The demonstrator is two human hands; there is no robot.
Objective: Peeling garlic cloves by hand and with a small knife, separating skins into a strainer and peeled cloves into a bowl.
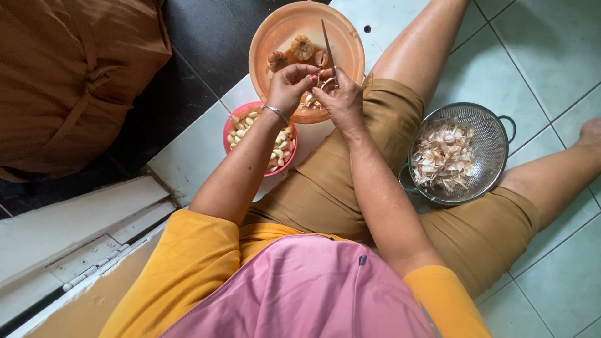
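Floor (551, 56): pale green tiles, dark grout lines.
Colander (494, 134): metal mesh, just beside right thigh, holding papery garlic skins (443, 153).
Brown bundle (69, 75): upper left, possibly a cloth sack; partly cropped.
Dark mat (206, 44): beside bundle.
Door track (81, 250): white, lower left.

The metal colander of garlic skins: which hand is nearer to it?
Right. The right hand, holding a knife, is over the orange plate, on the metal colander side. The left hand sits beyond it, above the pink bowl.
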